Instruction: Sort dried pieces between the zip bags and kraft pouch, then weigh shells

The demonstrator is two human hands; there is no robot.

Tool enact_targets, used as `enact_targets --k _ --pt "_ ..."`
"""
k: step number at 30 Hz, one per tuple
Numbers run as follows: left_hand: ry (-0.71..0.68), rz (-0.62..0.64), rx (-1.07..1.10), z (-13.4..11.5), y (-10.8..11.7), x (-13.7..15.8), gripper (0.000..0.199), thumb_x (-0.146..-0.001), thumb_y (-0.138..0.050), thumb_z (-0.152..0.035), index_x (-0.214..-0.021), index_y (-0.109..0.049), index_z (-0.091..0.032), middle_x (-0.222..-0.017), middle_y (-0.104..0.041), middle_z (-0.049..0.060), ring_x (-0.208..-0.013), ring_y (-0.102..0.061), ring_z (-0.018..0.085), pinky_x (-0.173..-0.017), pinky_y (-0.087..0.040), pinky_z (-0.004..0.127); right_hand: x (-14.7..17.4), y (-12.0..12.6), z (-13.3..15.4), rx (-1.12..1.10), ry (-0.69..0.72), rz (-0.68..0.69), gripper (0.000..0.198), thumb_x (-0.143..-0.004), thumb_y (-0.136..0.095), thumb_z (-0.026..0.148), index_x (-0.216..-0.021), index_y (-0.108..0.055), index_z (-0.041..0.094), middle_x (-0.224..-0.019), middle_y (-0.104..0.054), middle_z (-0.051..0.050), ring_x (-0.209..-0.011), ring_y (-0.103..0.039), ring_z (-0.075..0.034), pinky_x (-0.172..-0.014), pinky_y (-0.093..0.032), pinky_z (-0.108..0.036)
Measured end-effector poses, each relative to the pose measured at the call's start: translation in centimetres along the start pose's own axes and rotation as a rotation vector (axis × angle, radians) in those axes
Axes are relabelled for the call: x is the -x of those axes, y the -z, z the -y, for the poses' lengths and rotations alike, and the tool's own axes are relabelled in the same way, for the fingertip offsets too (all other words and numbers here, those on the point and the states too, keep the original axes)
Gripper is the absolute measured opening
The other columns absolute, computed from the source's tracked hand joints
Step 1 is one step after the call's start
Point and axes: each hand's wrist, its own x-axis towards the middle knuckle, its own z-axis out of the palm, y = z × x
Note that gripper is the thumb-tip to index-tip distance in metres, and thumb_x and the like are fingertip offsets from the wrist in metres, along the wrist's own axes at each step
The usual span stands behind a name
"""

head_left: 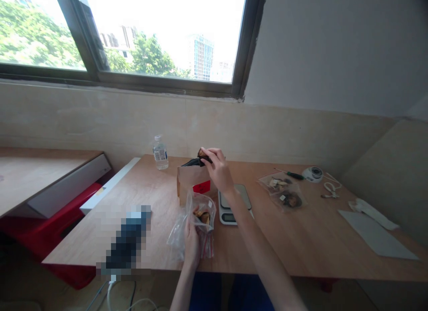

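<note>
Around the middle of the frame, my right hand (219, 168) pinches a dark brown dried piece (201, 154) between thumb and fingers, at the top of a brown paper bag (187, 179) with a red label (201, 187). Just below, my left hand (191, 242) grips a clear bag (211, 208), its mouth spread, with more dried pieces (202, 217) inside. Right of the bags, partly behind my right forearm, I see a kitchen scale (228, 218) on the wooden desk (267, 257). Left of centre stands a water bottle (160, 154). Farther right, two filled bags (290, 200) lie overlapping near a screwdriver (295, 175), a round white device (312, 174) and a white cable (331, 188). At the lower right lies a pale sheet (377, 237).
</note>
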Motion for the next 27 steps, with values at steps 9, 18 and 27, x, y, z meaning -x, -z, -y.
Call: enact_targets --k 9,18,27 --pt "0.027 -0.001 0.032 0.6 0.1 -0.2 0.041 -0.089 -0.041 -0.049 -0.116 -0.060 -0.023 -0.120 -0.062 0.007 -0.116 -0.055 0.022 -0.101 -0.040 0.037 1.6 0.9 -0.4 -0.116 -0.012 0.077 0.023 -0.091 -0.048 0.025 -0.110 -0.062 0.022 -0.104 -0.058 -0.007 -0.102 -0.056 -0.018 -0.094 -0.046 -0.033" --pt "-0.005 -0.028 0.057 0.9 0.2 -0.4 0.043 -0.088 -0.043 -0.045 -0.117 -0.060 -0.019 -0.120 -0.063 0.009 -0.116 -0.055 0.025 -0.097 -0.044 0.037 2.6 1.1 0.0 0.047 0.130 0.203 0.024 -0.092 -0.042 0.022 -0.102 -0.064 0.021 -0.102 -0.064 -0.007 -0.120 -0.048 -0.022 -0.104 -0.037 -0.041" --pt "0.031 0.111 0.342 -0.2 -0.4 0.4 0.053 -0.081 -0.051 -0.040 -0.130 -0.049 -0.021 -0.133 -0.055 0.009 -0.120 -0.052 0.026 -0.094 -0.047 0.039 7.1 3.8 3.8 -0.203 -0.210 0.368 0.027 -0.091 -0.041 0.012 -0.100 -0.064 0.021 -0.091 -0.064 -0.003 -0.082 -0.060 -0.014 -0.074 -0.048 -0.026"
